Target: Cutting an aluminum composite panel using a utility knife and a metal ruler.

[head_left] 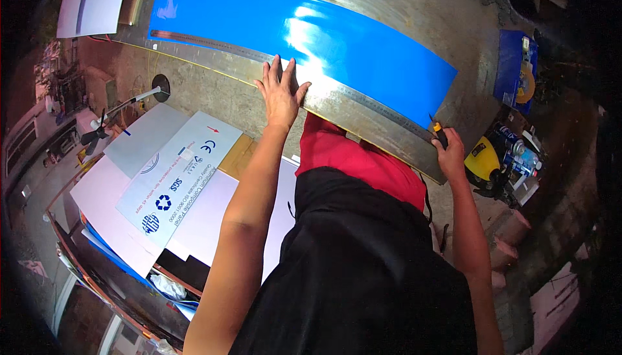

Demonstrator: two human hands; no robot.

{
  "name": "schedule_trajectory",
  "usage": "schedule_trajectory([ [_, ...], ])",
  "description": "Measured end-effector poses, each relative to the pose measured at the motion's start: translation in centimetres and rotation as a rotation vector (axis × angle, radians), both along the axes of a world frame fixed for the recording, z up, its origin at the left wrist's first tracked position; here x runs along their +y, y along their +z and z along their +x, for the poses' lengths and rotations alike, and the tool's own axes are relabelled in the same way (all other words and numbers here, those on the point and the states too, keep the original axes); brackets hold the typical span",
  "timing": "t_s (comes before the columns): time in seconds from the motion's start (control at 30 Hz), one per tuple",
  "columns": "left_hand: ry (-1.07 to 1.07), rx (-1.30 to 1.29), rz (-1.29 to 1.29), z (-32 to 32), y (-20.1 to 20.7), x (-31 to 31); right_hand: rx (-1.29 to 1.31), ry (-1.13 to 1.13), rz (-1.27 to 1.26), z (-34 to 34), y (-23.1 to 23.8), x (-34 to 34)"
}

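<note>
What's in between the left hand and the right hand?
In the head view, a long metal ruler runs between the left hand and the right hand, along the blue sheet, with grey tabletop beside it.

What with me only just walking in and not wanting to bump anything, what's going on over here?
A person stands at a grey table with a large glossy blue sheet on it. Their left hand, fingers spread, rests on a long metal ruler lying along the sheet's near edge. The right hand has a grip on a yellow-and-black cutter, its tip by the sheet's near right corner. Whether the blade touches the sheet is too small to tell.
</note>
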State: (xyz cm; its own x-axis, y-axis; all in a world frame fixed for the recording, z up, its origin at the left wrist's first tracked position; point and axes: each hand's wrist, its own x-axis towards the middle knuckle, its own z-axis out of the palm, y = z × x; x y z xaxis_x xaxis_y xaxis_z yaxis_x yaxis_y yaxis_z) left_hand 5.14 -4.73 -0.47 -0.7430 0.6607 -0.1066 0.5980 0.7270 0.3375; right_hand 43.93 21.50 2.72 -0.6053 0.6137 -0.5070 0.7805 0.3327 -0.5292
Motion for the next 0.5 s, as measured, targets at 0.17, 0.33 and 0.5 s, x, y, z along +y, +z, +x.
schedule_trajectory([
  [0.17, 0.019, -0.032, 0.01, 0.0, -0.4, -0.2, -0.002, 0.02, 0.031, 0.3, -0.4, 0.0],
  [0.33, 0.034, -0.03, 0.025, 0.2, -0.5, -0.1, 0.005, 0.047, 0.104, 0.4, -0.9, 0.2],
  [0.5, 0.034, -0.027, 0.042, 0.3, -0.6, 0.0, 0.05, -0.25, 0.118, 1.0, -1.8, 0.6],
])
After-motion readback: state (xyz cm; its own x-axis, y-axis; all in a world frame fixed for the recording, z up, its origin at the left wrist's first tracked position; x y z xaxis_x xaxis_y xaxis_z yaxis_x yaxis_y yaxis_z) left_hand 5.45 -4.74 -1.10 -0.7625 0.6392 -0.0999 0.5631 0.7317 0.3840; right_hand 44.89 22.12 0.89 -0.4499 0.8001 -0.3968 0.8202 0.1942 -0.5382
